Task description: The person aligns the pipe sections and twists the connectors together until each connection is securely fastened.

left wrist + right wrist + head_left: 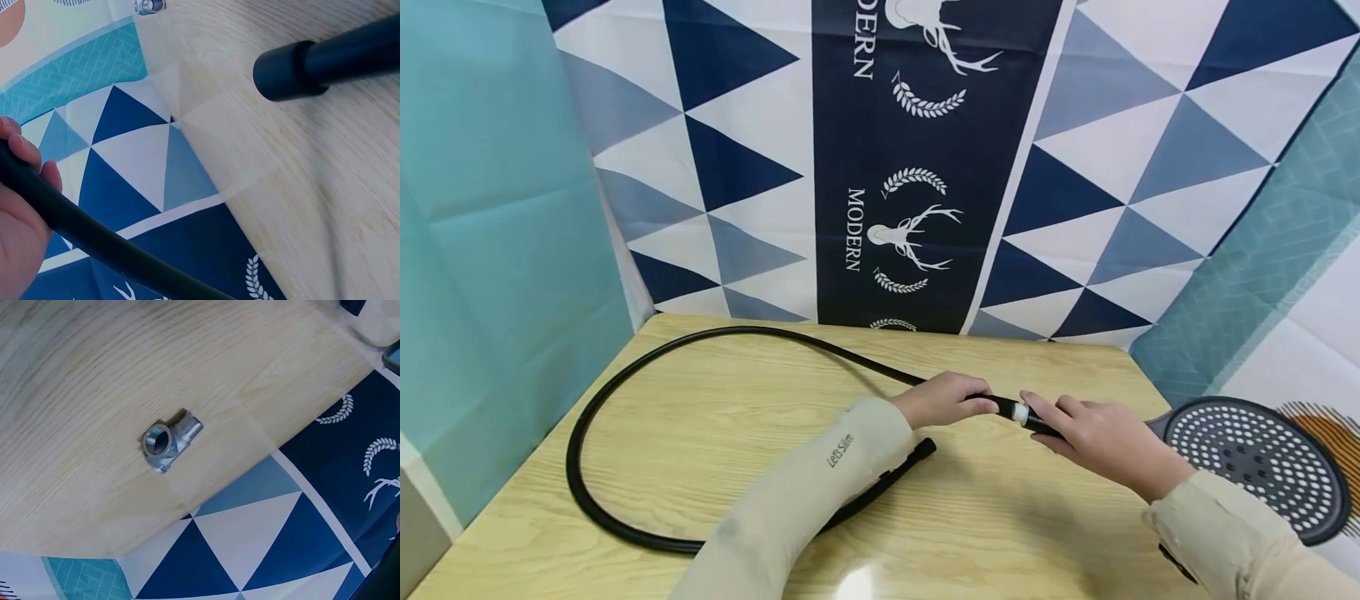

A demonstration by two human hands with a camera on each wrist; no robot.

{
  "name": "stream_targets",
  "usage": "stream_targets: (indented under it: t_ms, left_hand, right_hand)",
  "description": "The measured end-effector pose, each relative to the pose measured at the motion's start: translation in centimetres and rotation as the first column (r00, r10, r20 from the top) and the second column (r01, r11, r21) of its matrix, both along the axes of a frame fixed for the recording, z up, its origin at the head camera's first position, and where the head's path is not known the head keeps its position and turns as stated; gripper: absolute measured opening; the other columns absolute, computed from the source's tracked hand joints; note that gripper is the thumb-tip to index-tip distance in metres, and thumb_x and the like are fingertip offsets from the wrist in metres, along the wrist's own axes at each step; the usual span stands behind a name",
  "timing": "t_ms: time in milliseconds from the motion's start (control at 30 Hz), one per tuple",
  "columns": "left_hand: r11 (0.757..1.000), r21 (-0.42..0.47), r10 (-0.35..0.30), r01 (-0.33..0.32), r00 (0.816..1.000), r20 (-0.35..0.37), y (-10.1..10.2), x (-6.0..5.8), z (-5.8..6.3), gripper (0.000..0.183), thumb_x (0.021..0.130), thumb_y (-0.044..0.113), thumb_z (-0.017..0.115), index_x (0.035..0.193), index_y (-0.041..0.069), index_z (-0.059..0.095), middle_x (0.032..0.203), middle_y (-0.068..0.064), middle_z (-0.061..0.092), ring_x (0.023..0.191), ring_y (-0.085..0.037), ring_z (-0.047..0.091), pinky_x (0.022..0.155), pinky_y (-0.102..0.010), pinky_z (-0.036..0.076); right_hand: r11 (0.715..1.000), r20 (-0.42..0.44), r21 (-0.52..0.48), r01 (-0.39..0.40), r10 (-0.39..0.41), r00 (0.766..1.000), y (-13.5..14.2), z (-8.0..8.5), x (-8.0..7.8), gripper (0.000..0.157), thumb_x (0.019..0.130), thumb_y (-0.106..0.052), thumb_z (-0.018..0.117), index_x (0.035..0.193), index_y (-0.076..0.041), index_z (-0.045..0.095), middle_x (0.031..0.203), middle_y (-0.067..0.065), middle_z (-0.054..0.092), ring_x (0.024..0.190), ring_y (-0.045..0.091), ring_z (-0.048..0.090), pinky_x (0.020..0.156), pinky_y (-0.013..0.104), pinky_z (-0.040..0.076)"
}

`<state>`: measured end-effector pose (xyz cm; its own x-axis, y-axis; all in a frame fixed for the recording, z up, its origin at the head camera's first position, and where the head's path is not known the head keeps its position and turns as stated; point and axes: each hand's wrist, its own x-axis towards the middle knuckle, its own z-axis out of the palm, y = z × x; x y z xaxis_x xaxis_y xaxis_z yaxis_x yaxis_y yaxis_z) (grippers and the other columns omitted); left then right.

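Observation:
A black shower hose (760, 330) loops over the wooden table, and my left hand (942, 400) grips it close to one end. In the left wrist view, fingers (28, 150) curl round the hose (106, 247). My right hand (1105, 437) holds the handle of a dark shower head (1247, 467), whose round perforated face hangs at the right, beyond the wrist. Between the two hands, a white collar (1020, 413) shows where hose end and handle meet in line. The hose's other end (922, 450) has a wider black nut and lies under the left forearm.
A metal threaded pipe fitting (165, 442) lies on the table in the right wrist view; the head view does not show it. A triangle-patterned cloth (752, 167) hangs along the table's back edge. Teal sheeting (497, 208) covers the left side.

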<state>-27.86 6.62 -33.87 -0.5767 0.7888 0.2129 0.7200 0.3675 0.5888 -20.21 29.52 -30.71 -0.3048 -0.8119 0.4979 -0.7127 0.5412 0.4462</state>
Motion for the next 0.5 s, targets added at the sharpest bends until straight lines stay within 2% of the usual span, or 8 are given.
stream_targets:
  t_ms: [233,500]
  left_hand:
    - [0.999,-0.034,-0.019,0.018,1.000,-0.024,0.88,-0.30,-0.10,0.024,0.099,0.027,0.053,0.100,0.007,0.066,0.074,0.006,0.050,0.068,-0.005,0.045,0.067,-0.016,0.035]
    - [0.999,-0.001,0.038,-0.038,0.999,0.032,0.57,-0.86,-0.48,0.021,0.097,0.028,0.057,0.098,0.010,0.068,0.070,0.007,0.050,0.062,-0.005,0.042,0.062,-0.016,0.035]
  right_hand:
    - [0.997,-0.030,0.067,0.030,-0.028,0.999,0.69,0.12,-0.10,0.054,0.106,-0.043,0.021,0.119,-0.004,0.057,0.063,0.003,0.046,0.039,0.008,0.032,0.034,0.022,0.027]
    - [0.981,0.004,0.175,0.082,-0.084,0.996,0.36,0.53,-0.58,0.061,0.105,-0.043,0.011,0.120,-0.004,0.056,0.063,0.003,0.047,0.039,0.012,0.037,0.034,0.024,0.032]
